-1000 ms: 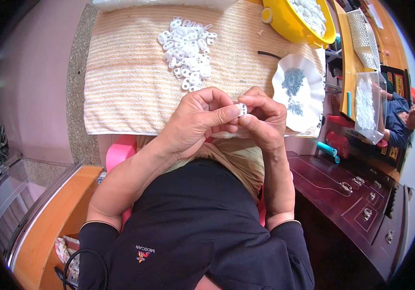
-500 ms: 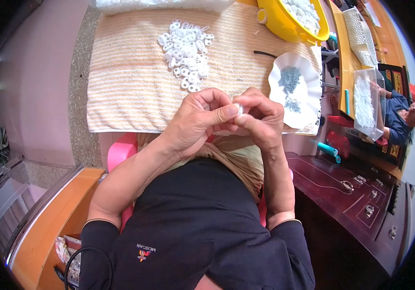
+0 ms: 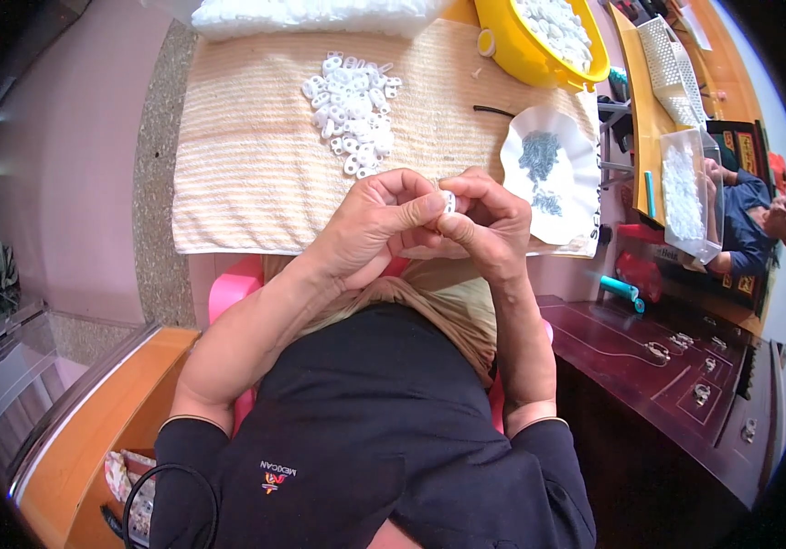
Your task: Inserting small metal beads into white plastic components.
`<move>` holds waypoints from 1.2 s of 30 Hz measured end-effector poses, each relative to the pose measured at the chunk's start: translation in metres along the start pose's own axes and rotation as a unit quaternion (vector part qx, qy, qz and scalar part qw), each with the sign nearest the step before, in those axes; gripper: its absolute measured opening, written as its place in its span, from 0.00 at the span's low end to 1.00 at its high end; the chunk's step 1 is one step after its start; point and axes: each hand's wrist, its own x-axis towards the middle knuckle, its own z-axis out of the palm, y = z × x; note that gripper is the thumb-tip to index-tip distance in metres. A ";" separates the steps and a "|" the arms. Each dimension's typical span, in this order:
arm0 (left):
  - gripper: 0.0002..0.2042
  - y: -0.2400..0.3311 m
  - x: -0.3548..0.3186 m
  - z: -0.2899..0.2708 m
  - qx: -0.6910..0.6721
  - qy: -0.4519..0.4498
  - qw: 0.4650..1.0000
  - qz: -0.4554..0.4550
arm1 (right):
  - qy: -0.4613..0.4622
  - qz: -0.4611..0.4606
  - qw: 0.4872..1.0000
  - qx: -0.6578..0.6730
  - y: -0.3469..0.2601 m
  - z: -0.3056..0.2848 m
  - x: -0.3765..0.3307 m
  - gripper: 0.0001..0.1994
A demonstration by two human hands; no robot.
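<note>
— Striped beige cloth (image 3: 256, 174) covers the worktop (image 3: 150, 183), with pink wall to the left and a dark wood cabinet (image 3: 667, 366) to the right. What sits on it, biggest first?

— A yellow basin (image 3: 525, 59) heaped with white pieces at the far right corner, then a white scalloped paper plate (image 3: 576, 197) carrying small grey metal bits (image 3: 539, 156). A loose pile of white plastic rings (image 3: 352, 114) lies mid-cloth, well apart from the hands.

— And the hands?

— Both are raised over the lap at the cloth's near edge, pressed close together. The left hand (image 3: 370, 224) and right hand (image 3: 489, 224) pinch one small white plastic piece (image 3: 449, 201) between their fingertips; only a sliver of it shows.

— Which step would you say that is?

— I judge it to be fitting or checking a single piece, mid-assembly. Whether a metal bit is already seated inside, I cannot tell. The next move probably calls for firm fingertip pressure while keeping the piece square, since it is small enough to slip.
</note>
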 end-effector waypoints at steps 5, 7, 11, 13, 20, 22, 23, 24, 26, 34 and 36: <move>0.06 0.002 0.000 0.003 -0.002 -0.002 1.000 -0.001 | 0.020 0.011 0.999 0.032 -0.002 0.004 -0.001 0.15; 0.06 0.003 -0.001 0.001 -0.003 -0.005 1.000 -0.004 | 0.021 0.012 0.999 0.036 -0.001 0.004 -0.002 0.15; 0.06 0.001 -0.001 -0.001 -0.014 -0.018 1.000 -0.011 | 0.018 -0.005 0.999 0.038 -0.003 0.004 -0.001 0.15; 0.06 0.001 0.000 -0.001 -0.015 -0.018 1.000 -0.010 | 0.019 -0.011 0.999 0.033 -0.003 0.003 -0.001 0.15; 0.08 0.001 -0.001 0.002 -0.023 -0.021 1.000 -0.002 | 0.036 -0.021 0.999 0.027 -0.009 0.008 -0.001 0.15; 0.08 0.001 -0.001 0.002 -0.027 -0.023 0.999 -0.004 | 0.038 -0.024 0.999 0.015 -0.011 0.009 -0.002 0.15; 0.08 0.001 -0.002 0.002 -0.030 -0.024 0.999 -0.005 | 0.039 -0.027 0.999 0.004 -0.011 0.009 -0.002 0.15; 0.08 0.001 -0.001 0.002 -0.030 -0.024 0.999 -0.005 | 0.039 -0.028 0.999 0.004 -0.011 0.009 -0.002 0.15; 0.08 0.001 -0.002 0.002 -0.033 -0.027 0.999 -0.004 | 0.036 -0.036 0.998 -0.028 -0.012 0.008 -0.002 0.16; 0.08 0.002 -0.002 0.004 -0.032 -0.039 0.999 -0.004 | 0.038 -0.063 0.996 -0.048 -0.011 0.009 -0.003 0.16; 0.07 0.002 -0.002 0.003 -0.034 -0.039 0.999 -0.002 | 0.040 -0.064 0.996 -0.046 -0.011 0.009 -0.003 0.16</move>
